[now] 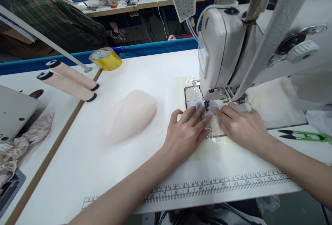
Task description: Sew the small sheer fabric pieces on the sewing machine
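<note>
My left hand (186, 129) lies on the metal needle plate of a sewing machine (220, 45), its fingers spread and their tips just left of the presser foot (206, 106). On the other side, my right hand (240, 124) has its fingers bent and close together, the tips beside the foot. Whatever the right fingers pinch is hidden or too small to make out. Clear tape (218, 143) covers part of the bed around the plate. A beige moulded cup (137, 114) rests on the white table to the left of my hands.
Two thread spools (70, 79) and a yellow tape roll (106, 59) sit at the left. Green thread snips (306, 135) and pale fabric (277, 102) lie at the right. A ruler strip (207, 187) runs along the front edge. Lace fabric (28, 142) and a person in plaid (57, 24) are farther left.
</note>
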`<state>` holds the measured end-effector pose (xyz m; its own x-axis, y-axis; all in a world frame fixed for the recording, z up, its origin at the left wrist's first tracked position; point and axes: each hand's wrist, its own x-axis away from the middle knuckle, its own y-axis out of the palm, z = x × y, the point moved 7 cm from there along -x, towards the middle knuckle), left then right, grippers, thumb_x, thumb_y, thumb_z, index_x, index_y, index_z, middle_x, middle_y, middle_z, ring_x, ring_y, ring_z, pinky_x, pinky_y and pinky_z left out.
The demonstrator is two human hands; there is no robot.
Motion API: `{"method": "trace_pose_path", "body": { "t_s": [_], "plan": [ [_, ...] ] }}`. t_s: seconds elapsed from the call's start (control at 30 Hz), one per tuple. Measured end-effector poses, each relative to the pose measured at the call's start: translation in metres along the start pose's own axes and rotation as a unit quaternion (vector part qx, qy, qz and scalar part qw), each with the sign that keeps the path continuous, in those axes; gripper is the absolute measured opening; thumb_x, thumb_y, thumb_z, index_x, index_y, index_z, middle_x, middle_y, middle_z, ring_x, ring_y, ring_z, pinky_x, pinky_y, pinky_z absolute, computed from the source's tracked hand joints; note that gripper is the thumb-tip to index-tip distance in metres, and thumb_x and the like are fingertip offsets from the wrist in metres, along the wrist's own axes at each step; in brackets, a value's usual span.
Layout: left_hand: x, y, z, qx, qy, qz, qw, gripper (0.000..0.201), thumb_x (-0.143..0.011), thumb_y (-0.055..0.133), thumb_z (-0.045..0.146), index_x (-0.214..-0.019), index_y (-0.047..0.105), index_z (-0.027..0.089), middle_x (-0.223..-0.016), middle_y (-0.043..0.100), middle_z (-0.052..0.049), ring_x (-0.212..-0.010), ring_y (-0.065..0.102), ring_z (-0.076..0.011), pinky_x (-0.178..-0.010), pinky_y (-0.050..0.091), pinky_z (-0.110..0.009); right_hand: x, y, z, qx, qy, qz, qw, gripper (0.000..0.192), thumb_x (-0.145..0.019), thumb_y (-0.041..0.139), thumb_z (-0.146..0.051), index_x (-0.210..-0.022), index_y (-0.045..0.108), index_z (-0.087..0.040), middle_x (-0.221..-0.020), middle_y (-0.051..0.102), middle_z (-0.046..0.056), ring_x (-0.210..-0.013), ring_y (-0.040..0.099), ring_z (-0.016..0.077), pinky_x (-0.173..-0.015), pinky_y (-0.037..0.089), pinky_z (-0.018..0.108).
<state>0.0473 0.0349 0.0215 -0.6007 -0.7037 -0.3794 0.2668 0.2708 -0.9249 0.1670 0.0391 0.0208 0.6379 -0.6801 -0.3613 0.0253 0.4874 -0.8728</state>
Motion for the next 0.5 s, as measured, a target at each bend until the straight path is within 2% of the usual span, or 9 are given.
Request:
{"method": "trace_pose_path", "body": {
  "t_s": [0.2,0.27,0.33,0.4,0.5],
  "plan": [
    [-0.001,0.001,-0.001,0.003,0.0,-0.004,1.0,0.034,-0.095,0.047,0.036,-0.126,0.056,0.025,-0.132,0.057,-0.005,-0.123,0.047,-0.0247,-0.091,0.033,-0.043,-0.002,0.001,0.003,-0.002,0.014,-0.011,1.0,0.036,-0.085,0.047,-0.007,-0.117,0.063,-0.008,-0.081,0.072,0.009,-0.077,0.061,0.0212,-0.064,0.032,0.034],
    [0.0,-0.006,0.001,-0.005,0.003,0.016,1.0,0.032,-0.094,0.05,0.035,-0.123,0.058,0.024,-0.13,0.059,-0.005,-0.118,0.05,-0.0247,-0.09,0.033,-0.043,-0.003,-0.006,0.006,-0.026,0.019,-0.006,0.999,0.033,-0.087,0.046,-0.008,-0.113,0.066,-0.011,-0.083,0.071,0.009,-0.074,0.06,0.0199,-0.064,0.034,0.034],
    [0.001,-0.018,0.004,-0.007,0.011,0.043,0.999,0.025,-0.093,0.053,0.033,-0.114,0.062,0.024,-0.121,0.065,-0.003,-0.105,0.056,-0.023,-0.087,0.034,-0.041,-0.002,-0.014,0.013,-0.105,0.034,-0.022,0.994,0.027,-0.088,0.047,-0.013,-0.105,0.069,-0.016,-0.085,0.071,0.006,-0.07,0.059,0.0176,-0.063,0.035,0.032],
    [0.004,-0.028,0.009,0.01,0.036,0.039,0.999,0.022,-0.091,0.055,0.037,-0.104,0.064,0.022,-0.109,0.069,-0.002,-0.089,0.06,-0.0198,-0.08,0.036,-0.039,0.0,-0.016,0.017,-0.234,0.041,-0.088,0.967,0.019,-0.087,0.053,-0.022,-0.099,0.069,-0.022,-0.09,0.069,0.002,-0.066,0.058,0.0145,-0.058,0.036,0.029],
    [0.011,-0.03,0.019,0.04,0.1,-0.036,0.994,0.034,-0.086,0.057,0.05,-0.096,0.063,0.018,-0.1,0.068,-0.004,-0.077,0.059,-0.0173,-0.07,0.037,-0.035,0.007,-0.014,0.012,-0.377,0.014,-0.214,0.901,0.01,-0.083,0.061,-0.027,-0.092,0.065,-0.026,-0.095,0.065,-0.003,-0.063,0.056,0.0109,-0.054,0.035,0.025]
  ]
}}
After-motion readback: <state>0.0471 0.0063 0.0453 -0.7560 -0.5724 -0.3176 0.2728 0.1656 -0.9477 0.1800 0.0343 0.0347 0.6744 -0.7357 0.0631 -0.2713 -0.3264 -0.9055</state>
